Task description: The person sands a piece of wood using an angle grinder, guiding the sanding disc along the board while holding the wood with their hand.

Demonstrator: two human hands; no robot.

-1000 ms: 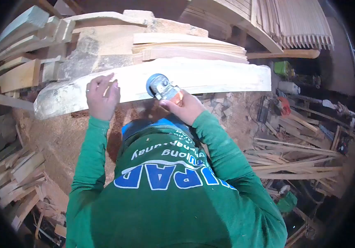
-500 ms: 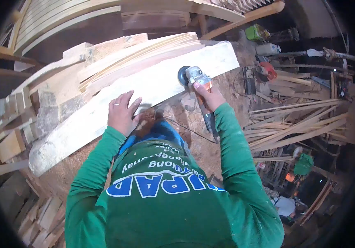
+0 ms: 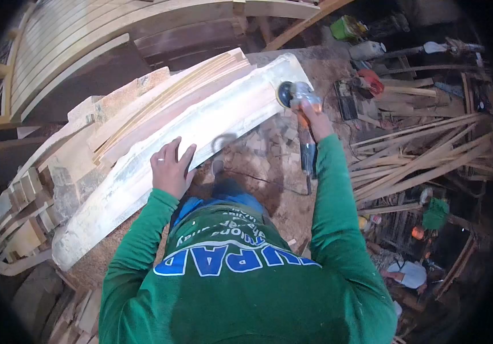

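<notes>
A long pale wooden plank (image 3: 109, 203) lies slantwise in front of me, its far end at the upper right. My left hand (image 3: 172, 169) rests on its near edge with the fingers spread. An angle grinder (image 3: 306, 135) is in my right hand (image 3: 315, 119), the fingers wrapped round its body near the head. The grinder's round dark disc (image 3: 285, 94) is at the plank's surface, close to the far right end. Part of the grinder's body is hidden by my fingers.
Thin curved strips (image 3: 172, 94) are stacked behind the plank. Cut wood blocks (image 3: 26, 229) sit at the left. Long loose slats (image 3: 424, 157) are piled at the right, beside a red tool (image 3: 371, 83). Sawdust and offcuts (image 3: 263, 152) cover the ground. Another person (image 3: 410, 275) is at the lower right.
My right hand has moved the grinder rightward along the plank toward its far end. My left hand stays on the plank's near edge. The view has shifted slightly.
</notes>
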